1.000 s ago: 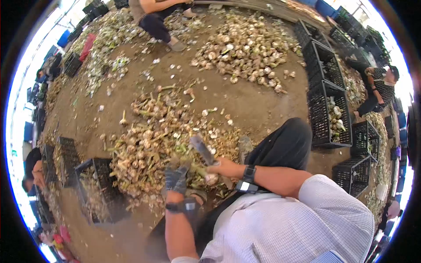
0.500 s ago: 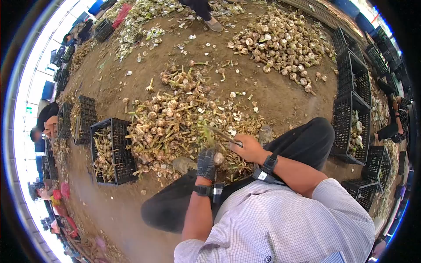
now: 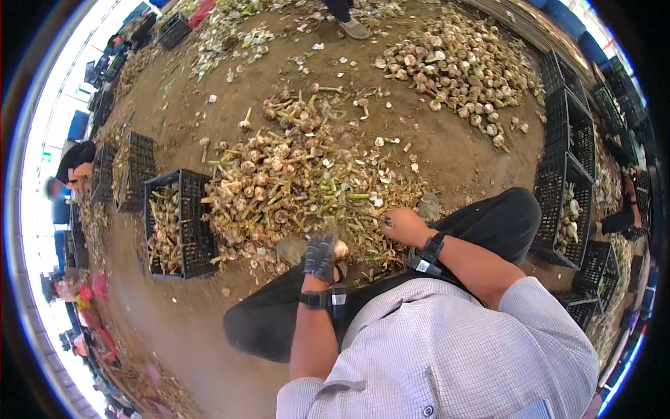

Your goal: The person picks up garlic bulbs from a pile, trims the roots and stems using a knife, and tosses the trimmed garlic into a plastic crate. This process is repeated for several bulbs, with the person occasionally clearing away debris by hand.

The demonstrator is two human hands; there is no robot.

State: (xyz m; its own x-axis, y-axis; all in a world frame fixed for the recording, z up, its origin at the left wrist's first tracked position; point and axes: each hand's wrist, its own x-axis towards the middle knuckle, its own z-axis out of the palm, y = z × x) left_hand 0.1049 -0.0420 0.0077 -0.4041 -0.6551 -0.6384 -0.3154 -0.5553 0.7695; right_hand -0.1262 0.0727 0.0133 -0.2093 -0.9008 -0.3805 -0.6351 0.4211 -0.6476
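My left hand (image 3: pixel 320 258), in a dark striped glove, is closed around a garlic bulb (image 3: pixel 340 250) that shows at its right side. My right hand (image 3: pixel 405 228) is bare and wrapped round the handle of a thin cutting tool (image 3: pixel 368 213), whose blade points left over the scraps. Both hands are above my folded legs, a short way apart. Just beyond them spreads a heap of garlic with stems (image 3: pixel 269 171), with cut stalks and peel on its near right side.
A black crate (image 3: pixel 197 230) holding garlic stands left of the heap. A second garlic pile (image 3: pixel 464 66) lies at the upper right, beside stacked black crates (image 3: pixel 569 133). Another person's shoe (image 3: pixel 354 28) is at the top. More people sit along the left and right edges.
The green stem above the bulb no longer shows there. My right hand and the tool have shifted slightly right, away from the bulb. The camera view has shifted a little.
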